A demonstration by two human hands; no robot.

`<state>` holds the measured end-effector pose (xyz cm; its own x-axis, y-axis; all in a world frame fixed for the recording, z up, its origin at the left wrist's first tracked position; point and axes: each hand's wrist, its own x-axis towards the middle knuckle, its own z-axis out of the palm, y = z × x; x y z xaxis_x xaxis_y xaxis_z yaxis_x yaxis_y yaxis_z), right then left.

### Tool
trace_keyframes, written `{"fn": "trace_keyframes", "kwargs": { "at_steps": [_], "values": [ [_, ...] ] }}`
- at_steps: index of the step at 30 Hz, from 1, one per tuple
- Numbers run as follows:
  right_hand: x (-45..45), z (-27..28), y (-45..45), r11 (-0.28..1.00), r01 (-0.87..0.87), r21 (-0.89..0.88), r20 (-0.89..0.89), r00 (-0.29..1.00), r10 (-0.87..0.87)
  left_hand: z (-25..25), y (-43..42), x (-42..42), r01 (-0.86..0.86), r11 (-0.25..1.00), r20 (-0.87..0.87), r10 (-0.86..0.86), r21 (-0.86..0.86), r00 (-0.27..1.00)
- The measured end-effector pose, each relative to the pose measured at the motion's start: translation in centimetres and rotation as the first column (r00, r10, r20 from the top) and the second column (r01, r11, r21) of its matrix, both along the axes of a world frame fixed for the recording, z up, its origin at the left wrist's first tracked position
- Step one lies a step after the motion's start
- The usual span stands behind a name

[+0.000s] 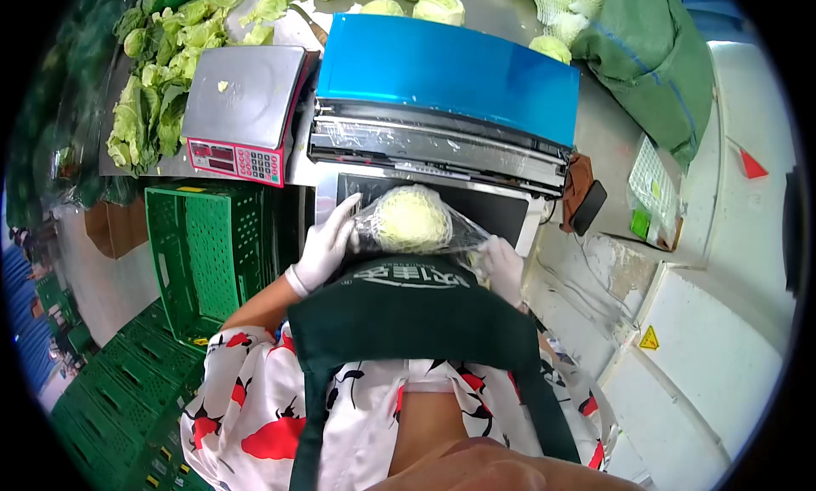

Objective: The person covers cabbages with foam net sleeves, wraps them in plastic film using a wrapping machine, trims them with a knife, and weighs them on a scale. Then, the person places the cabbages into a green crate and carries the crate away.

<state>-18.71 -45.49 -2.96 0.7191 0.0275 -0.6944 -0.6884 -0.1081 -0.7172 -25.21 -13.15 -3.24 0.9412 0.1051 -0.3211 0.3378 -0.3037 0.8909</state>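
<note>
A pale green cabbage [414, 217] in a white foam net rests at the front of the wrapping machine [442, 75], which has a blue cover. Clear plastic film [463, 226] stretches out from both sides of the cabbage. On the left side, my left hand [327, 243] in a white glove pinches the film's edge. My right hand [503, 268], gloved too, grips the film on the other side, lower than the cabbage. The underside of the cabbage is hidden by the dark green apron [416, 308].
Left of the machine stands a red-edged digital scale [242, 96] with a leaf scrap on it. Loose cabbage leaves [149, 113] lie beyond it. A green crate [191, 262] is below the scale. More cabbages [438, 8] and a green sack [650, 58] are behind; a phone [588, 206] sits right.
</note>
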Motion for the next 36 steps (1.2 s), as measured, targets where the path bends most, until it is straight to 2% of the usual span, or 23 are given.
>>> {"fn": "trace_keyframes", "kwargs": {
  "at_steps": [1, 3, 5, 8, 9, 10, 11, 12, 14, 15, 16, 18, 19, 20, 21, 23, 25, 27, 29, 31, 32, 34, 36],
  "values": [
    [0.0, 0.1, -0.8, 0.997, 0.034, 0.071, -0.016, 0.999, -0.033, 1.0, -0.2, -0.1, -0.136, 0.980, -0.093, 0.123, -0.144, 0.988],
    [-2.0, -4.0, -3.4, 0.979, -0.157, -0.126, 0.076, 0.983, 0.168, -2.3, 0.8, -2.3, -0.257, 0.872, -0.252, 0.161, -0.416, 0.954],
    [-4.5, -8.3, -4.6, 0.837, -0.474, -0.273, 0.149, 0.839, 0.524, -8.1, 1.0, -5.4, -0.321, 0.744, -0.373, 0.104, -0.585, 0.922],
    [-7.2, -17.0, -2.3, 0.412, -0.776, -0.478, -0.067, 0.500, 0.863, -15.2, -1.1, -7.3, 0.168, 0.935, -0.273, -0.257, -0.311, 0.927],
    [-8.1, -20.8, -1.2, 0.257, -0.835, -0.486, -0.099, 0.345, 0.933, -14.8, -3.0, -6.2, 0.110, 0.938, -0.350, -0.229, -0.327, 0.908],
    [-8.6, -21.5, 1.3, 0.671, -0.741, 0.009, -0.027, 0.671, 0.741, -17.5, -4.0, -6.5, 0.258, 0.937, -0.042, -0.275, -0.236, 0.961],
    [-8.5, -22.1, 4.0, 0.806, -0.331, 0.491, -0.146, 0.881, 0.451, -17.7, -4.1, -6.1, 0.354, 0.927, 0.031, -0.353, -0.123, 0.935],
    [-7.7, -21.9, 6.1, 0.654, -0.568, 0.500, 0.223, 0.814, 0.537, -16.9, -3.5, -5.7, 0.445, 0.895, 0.093, -0.445, 0.017, 0.891],
    [-4.4, -18.4, 9.9, 0.430, -0.781, 0.454, 0.518, 0.623, 0.586, -14.6, -1.1, -4.6, 0.513, 0.789, 0.244, -0.600, 0.337, 0.762],
    [-3.3, -16.0, 10.5, 0.370, -0.598, 0.711, 0.328, 0.748, 0.577, -9.5, 0.2, -2.7, 0.561, 0.754, 0.162, -0.636, 0.342, 0.755],
    [-2.2, -13.6, 11.0, 0.331, -0.332, 0.883, 0.089, 0.812, 0.577, -11.3, 0.4, -1.6, 0.491, 0.740, 0.197, -0.624, 0.460, 0.756],
    [1.1, -6.2, 12.5, 0.415, -0.180, 0.892, -0.116, 0.796, 0.594, -5.3, -0.3, 2.9, 0.146, 0.987, 0.509, -0.091, -0.069, 0.856],
    [2.3, -5.1, 13.7, 0.404, -0.077, 0.911, -0.190, 0.794, 0.578, -2.8, 0.2, 4.0, -0.041, 0.862, 0.076, 0.092, -0.505, 0.993],
    [3.1, -4.0, 14.3, 0.351, -0.227, 0.908, -0.021, 0.814, 0.581, -0.7, -0.1, 5.5, -0.116, 0.732, -0.001, 0.155, -0.672, 0.988],
    [3.1, -3.8, 14.5, 0.406, -0.236, 0.883, -0.044, 0.820, 0.571, 0.5, -0.8, 6.5, -0.190, 0.564, -0.093, 0.197, -0.804, 0.976],
    [3.4, -3.4, 14.6, 0.508, -0.260, 0.821, -0.081, 0.828, 0.554, -1.2, -1.8, 7.4, -0.101, 0.675, 0.074, 0.226, -0.731, 0.971],
    [2.7, -3.3, 13.4, 0.798, -0.603, 0.012, 0.453, 0.715, 0.533, -0.3, -0.5, 6.4, 0.168, 0.894, 0.229, -0.076, -0.415, 0.970],
    [2.8, -0.8, 13.7, 0.875, -0.290, -0.387, 0.601, 0.640, 0.478, 1.7, 1.6, 4.7, 0.141, 0.409, 0.002, -0.322, -0.901, 0.947],
    [5.2, 1.6, 13.7, 0.887, -0.116, -0.447, 0.737, 0.514, 0.439, -0.1, 3.6, 2.9, 0.034, 0.040, 0.015, -0.406, -0.999, 0.914],
    [8.4, 2.7, 13.6, 0.888, -0.064, -0.455, 0.791, 0.430, 0.436, -2.0, 5.7, 0.4, -0.247, 0.267, -0.296, -0.163, -0.931, 0.941],
    [10.2, 2.8, 13.5, 0.895, -0.085, -0.437, 0.792, 0.435, 0.428, -1.9, 7.6, -1.4, 0.109, 0.792, 0.107, -0.055, -0.601, 0.993],
    [14.0, 3.0, 13.6, 0.887, -0.117, -0.447, 0.794, 0.406, 0.453, -1.8, 13.2, -3.8, -0.252, 0.467, -0.184, 0.187, -0.847, 0.965],
    [17.6, 2.8, 13.9, 0.857, -0.135, -0.498, 0.789, 0.339, 0.512, -2.2, 19.5, -7.5, -0.439, 0.561, -0.222, 0.414, -0.702, 0.883]
  ]
}}
